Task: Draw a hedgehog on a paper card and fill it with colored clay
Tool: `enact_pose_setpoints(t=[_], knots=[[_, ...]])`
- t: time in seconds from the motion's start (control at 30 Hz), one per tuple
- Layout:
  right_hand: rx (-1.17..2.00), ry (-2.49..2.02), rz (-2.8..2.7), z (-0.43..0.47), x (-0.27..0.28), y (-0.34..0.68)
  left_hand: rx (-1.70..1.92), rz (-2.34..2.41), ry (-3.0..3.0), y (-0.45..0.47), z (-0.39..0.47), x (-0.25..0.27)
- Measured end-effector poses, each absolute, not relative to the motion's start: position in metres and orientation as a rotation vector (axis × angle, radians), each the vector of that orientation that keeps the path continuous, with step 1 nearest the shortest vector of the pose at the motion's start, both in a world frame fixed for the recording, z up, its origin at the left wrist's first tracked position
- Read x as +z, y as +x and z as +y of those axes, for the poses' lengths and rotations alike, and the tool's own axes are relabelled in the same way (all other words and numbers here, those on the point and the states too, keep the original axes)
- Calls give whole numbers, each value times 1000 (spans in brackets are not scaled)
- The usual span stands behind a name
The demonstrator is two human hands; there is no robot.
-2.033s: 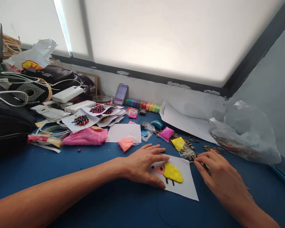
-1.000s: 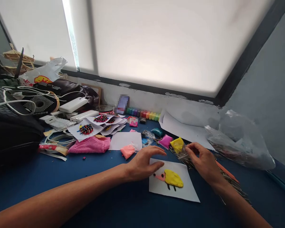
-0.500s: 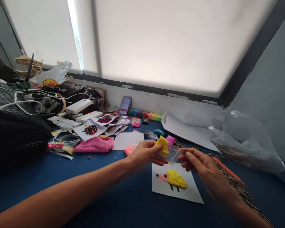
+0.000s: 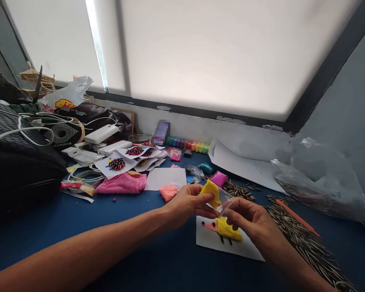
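Between my hands is a small clear plastic bag [image 4: 222, 200] with yellow clay [image 4: 210, 193] in its left end. My left hand [image 4: 187, 205] pinches the bag over the clay, thumb on top. The fingers of my right hand [image 4: 246, 217] are closed on the bag's other end. Just below lies a white card [image 4: 211, 242] bearing a flat clay hedgehog [image 4: 229, 230] with a yellow body, pink face, black eye and nose, and two dark legs. My right hand partly covers the card and the hedgehog's back.
Striped sunflower seeds [image 4: 304, 239] are heaped at the right beside an orange stick [image 4: 298, 218]. Pink clay [image 4: 168, 191], a magenta clay pack [image 4: 219, 179] and a pink cloth [image 4: 121, 183] lie beyond my hands. Finished cards [image 4: 117, 164], a black bag [image 4: 21, 170] and cables are at left.
My right hand has shifted slightly left and down along the bag, closer to my left hand. It now covers more of the card. The view has tilted a little.
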State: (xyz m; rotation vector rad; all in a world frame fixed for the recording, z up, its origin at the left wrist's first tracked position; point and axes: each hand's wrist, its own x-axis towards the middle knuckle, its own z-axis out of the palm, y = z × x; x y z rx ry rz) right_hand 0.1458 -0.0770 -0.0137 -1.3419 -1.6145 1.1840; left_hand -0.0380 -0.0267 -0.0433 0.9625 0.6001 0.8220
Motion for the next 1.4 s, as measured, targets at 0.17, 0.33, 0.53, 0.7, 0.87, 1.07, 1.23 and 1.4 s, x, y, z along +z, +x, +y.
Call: enact_pose_setpoints(t=[0.17,0.33,0.53,0.7,0.87,1.07,1.23,1.4], knots=[[936,-1402,-1470,-78,-21,146,792,591,957,-37,-28,-43],[758,-1402,-1430,-79,-20,144,810,577,941,-38,-27,-44],[885,-1411,-1422,-77,-18,139,791,569,922,-38,-27,-48],[1013,-1411,-1422,-78,-17,139,803,534,950,-37,-28,-47],[1037,-1398,-1380,-77,-19,143,792,590,1037,-38,-33,-42],[1036,-1392,-1412,-76,-18,144,733,638,1095,-37,-35,-41],[1089,-1348,-1461,-76,-15,143,673,645,1174,-38,-36,-36],[862,-1349,-1500,-77,-20,143,696,631,1135,-37,-36,-36]])
